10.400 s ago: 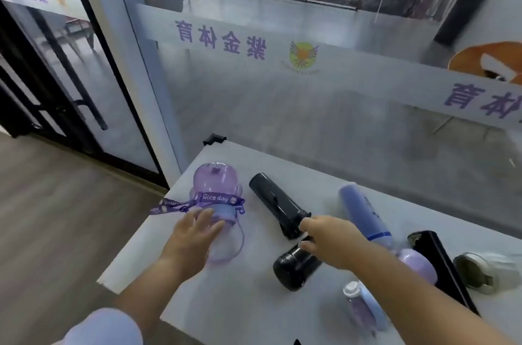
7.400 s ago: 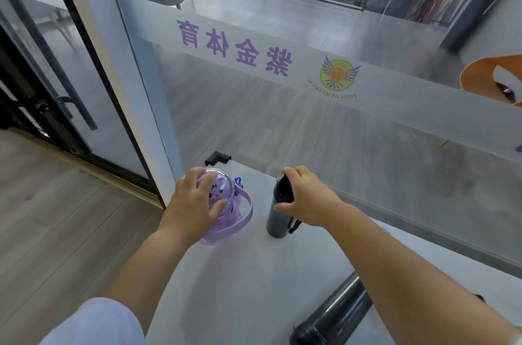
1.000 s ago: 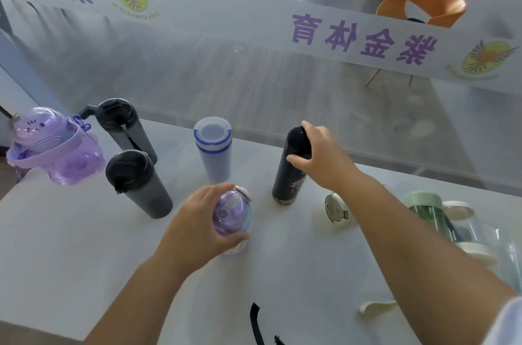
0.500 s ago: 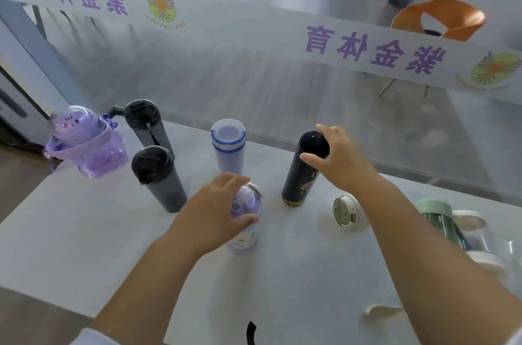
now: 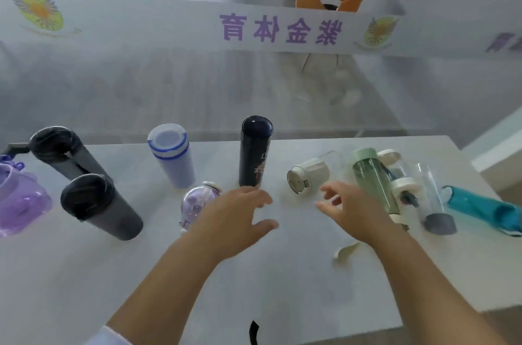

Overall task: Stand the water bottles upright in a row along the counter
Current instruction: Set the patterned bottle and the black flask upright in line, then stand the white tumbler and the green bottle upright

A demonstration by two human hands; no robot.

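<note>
Centrally, the white table point(image 5: 282, 282) offers bare surface between both forearms, reaching to its near edge; its far edge meets a glass partition point(image 5: 169, 76). The left hand point(image 5: 231, 220) hovers with fingers spread, grasping nothing, just right of the small purple bottle point(image 5: 197, 202). The right hand point(image 5: 356, 212) is likewise spread and empty. The black bottle point(image 5: 254, 151) stands upright just beyond the left hand. The green bottle point(image 5: 374, 181) lies just beside the right hand, whose fingers point toward a cream lid point(image 5: 306, 176). The teal bottle point(image 5: 485, 210) lies near the right edge.
</note>
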